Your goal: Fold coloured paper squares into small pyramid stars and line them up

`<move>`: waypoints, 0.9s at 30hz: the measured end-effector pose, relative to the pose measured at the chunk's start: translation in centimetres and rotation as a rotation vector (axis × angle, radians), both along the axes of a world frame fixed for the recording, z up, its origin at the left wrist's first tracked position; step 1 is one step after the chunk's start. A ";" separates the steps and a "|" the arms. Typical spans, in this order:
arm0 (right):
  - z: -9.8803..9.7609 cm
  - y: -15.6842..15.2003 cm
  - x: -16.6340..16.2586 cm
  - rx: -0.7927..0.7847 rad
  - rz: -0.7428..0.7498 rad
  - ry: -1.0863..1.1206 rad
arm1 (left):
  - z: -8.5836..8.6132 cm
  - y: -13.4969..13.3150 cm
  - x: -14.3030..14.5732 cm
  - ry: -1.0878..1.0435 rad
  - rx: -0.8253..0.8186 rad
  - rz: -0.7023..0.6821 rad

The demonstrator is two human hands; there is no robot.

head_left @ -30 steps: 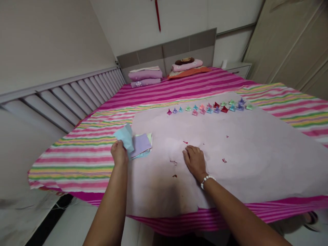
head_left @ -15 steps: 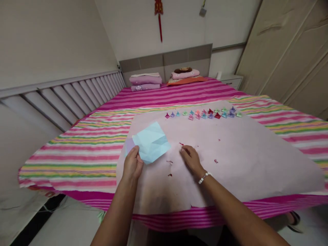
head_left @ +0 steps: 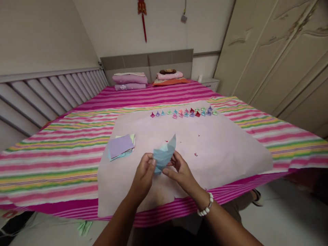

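Note:
A creased sheet of light-blue origami paper [head_left: 163, 157], partly folded and curving up to a point, is held above the large pale sheet [head_left: 230, 153]. My left hand [head_left: 144, 174] pinches its left side between thumb and fingers. At the right side, my right hand [head_left: 183, 173] has its fingers on the paper's edge, with the thumb lower in front; some fingertips are hidden behind it. A stack of coloured paper squares [head_left: 121, 146], purple on top, lies left of my left hand. Tiny red paper scraps [head_left: 196, 154] lie beyond and to the right.
Rows of small folded paper pieces [head_left: 192, 114] in several colours stand along the pale sheet's far edge. Striped bedding [head_left: 64, 150] surrounds the sheet. Folded bedding [head_left: 130, 80] rests by the headboard [head_left: 169, 61]. A white railing [head_left: 51, 89] runs along the left.
The light-blue sheet has come to the middle and is now bent rather than flat. My right hand has left the red scraps and joined my left hand at the paper. The view has turned right.

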State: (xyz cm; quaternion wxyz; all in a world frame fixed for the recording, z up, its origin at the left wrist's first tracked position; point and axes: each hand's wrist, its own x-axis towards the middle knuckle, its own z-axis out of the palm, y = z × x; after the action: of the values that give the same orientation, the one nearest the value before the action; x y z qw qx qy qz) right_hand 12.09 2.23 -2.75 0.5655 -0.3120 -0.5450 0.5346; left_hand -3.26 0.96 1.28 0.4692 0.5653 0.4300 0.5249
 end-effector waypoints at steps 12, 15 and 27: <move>0.4 -2.5 1.8 -0.312 0.018 0.269 | 0.6 -2.8 0.6 0.184 0.144 0.014; 0.5 -2.6 1.8 -0.371 0.019 0.406 | 0.2 -2.6 0.7 -0.017 0.096 0.137; 0.4 -2.8 2.1 -0.417 -0.056 0.444 | -1.2 -2.0 0.6 -0.197 -0.299 -0.038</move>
State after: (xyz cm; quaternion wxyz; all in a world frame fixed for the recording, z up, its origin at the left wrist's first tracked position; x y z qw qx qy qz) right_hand 14.18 -0.61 -2.38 0.6090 -0.3119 -0.2780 0.6742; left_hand -2.67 -1.06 0.09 0.5978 0.4431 0.4443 0.4989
